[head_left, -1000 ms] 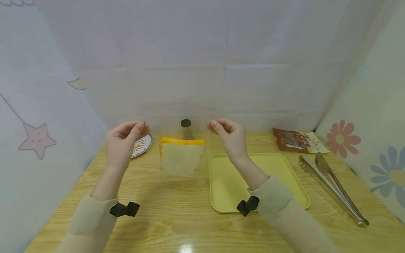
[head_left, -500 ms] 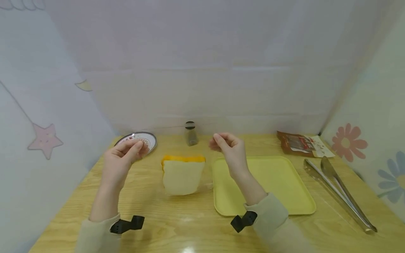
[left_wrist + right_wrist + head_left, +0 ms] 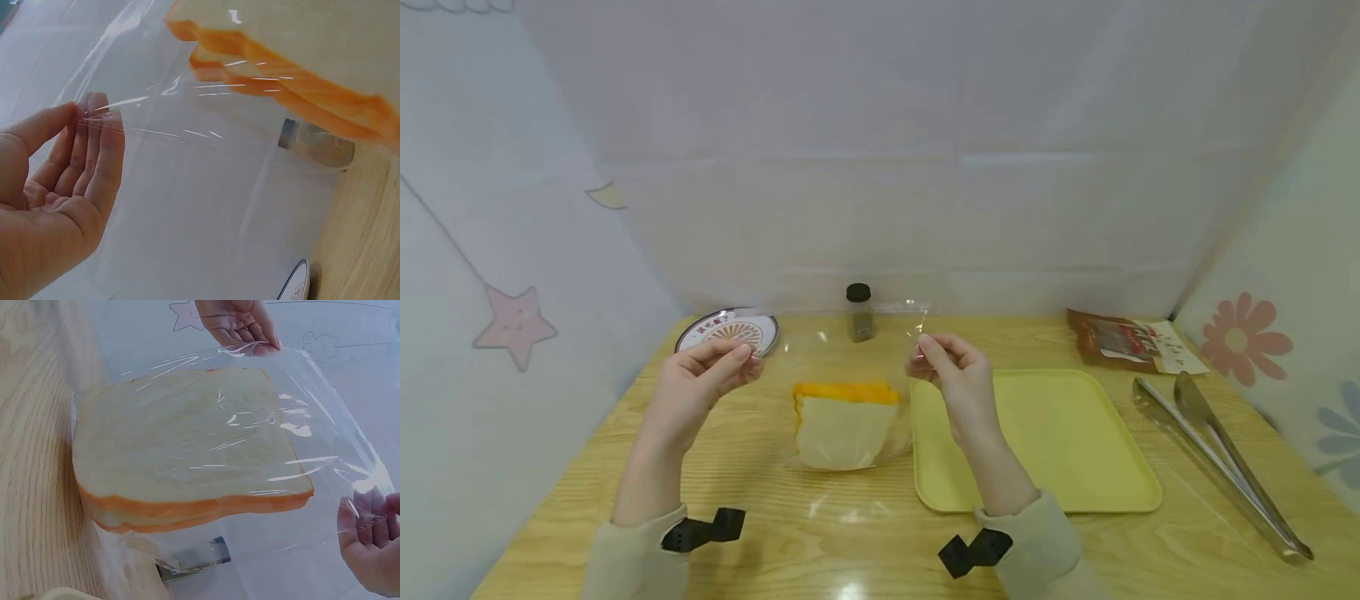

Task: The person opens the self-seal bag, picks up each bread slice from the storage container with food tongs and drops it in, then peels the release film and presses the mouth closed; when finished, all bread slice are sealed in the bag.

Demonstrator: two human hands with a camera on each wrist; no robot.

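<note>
Two stacked bread slices [image 3: 846, 435] with orange-brown crust lie inside a clear plastic bag [image 3: 334, 440]. My left hand [image 3: 692, 392] pinches one side of the bag's film between thumb and fingertips, plain in the left wrist view. Opposite it, my right hand [image 3: 961, 387] pinches the other side the same way. The film stretches between both hands, and the bread hangs low in the bag, near the tabletop. Whether the bag's bottom touches the table is hard to tell. In the right wrist view the bread [image 3: 194, 434] fills the middle, seen through shiny creases.
Behind the bag stands a small dark-capped jar [image 3: 860, 315]. A patterned plate [image 3: 763, 327] sits back left. To the right are a yellow tray [image 3: 1052, 442], metal tongs [image 3: 1221, 458] and a brown food packet [image 3: 1131, 342]. Cloth walls [image 3: 880, 167] border the wooden table [image 3: 760, 550].
Both hands have come down from their height a second ago, lowering the bag with the bread toward the table. The pinch on the film is unchanged; the head view has shifted slightly.
</note>
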